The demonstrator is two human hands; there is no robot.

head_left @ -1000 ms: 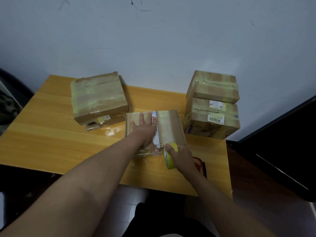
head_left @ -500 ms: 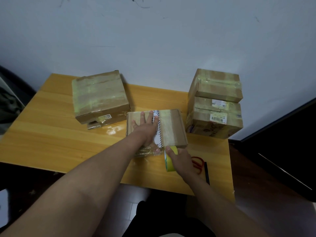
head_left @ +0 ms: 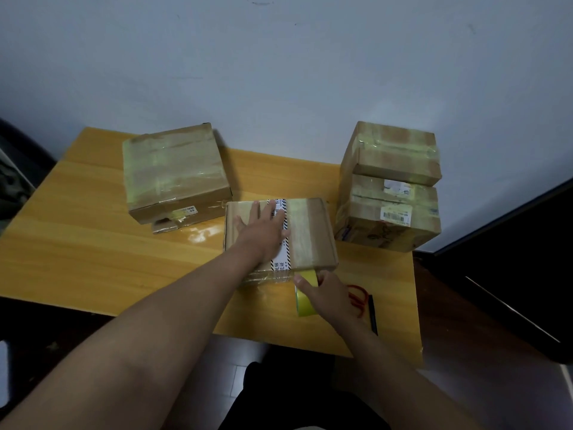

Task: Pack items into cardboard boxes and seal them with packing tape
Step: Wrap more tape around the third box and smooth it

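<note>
Tape roll (head_left: 305, 293) nearer box (head_left: 313, 234), fingers (head_left: 322, 276) curled.

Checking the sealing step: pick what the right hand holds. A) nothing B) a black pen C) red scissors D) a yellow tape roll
D: the right hand grips the yellow tape roll at the near edge of the middle box, while the red scissors lie on the table beside it.

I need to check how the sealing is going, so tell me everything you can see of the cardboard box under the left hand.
The flat brown cardboard box lies closed on the yellow wooden table, between the other boxes. A white label strip with black-striped edges and a band of clear tape cross its top. The left hand presses flat on it; the right hand holds the yellow tape roll at its near edge.
</note>
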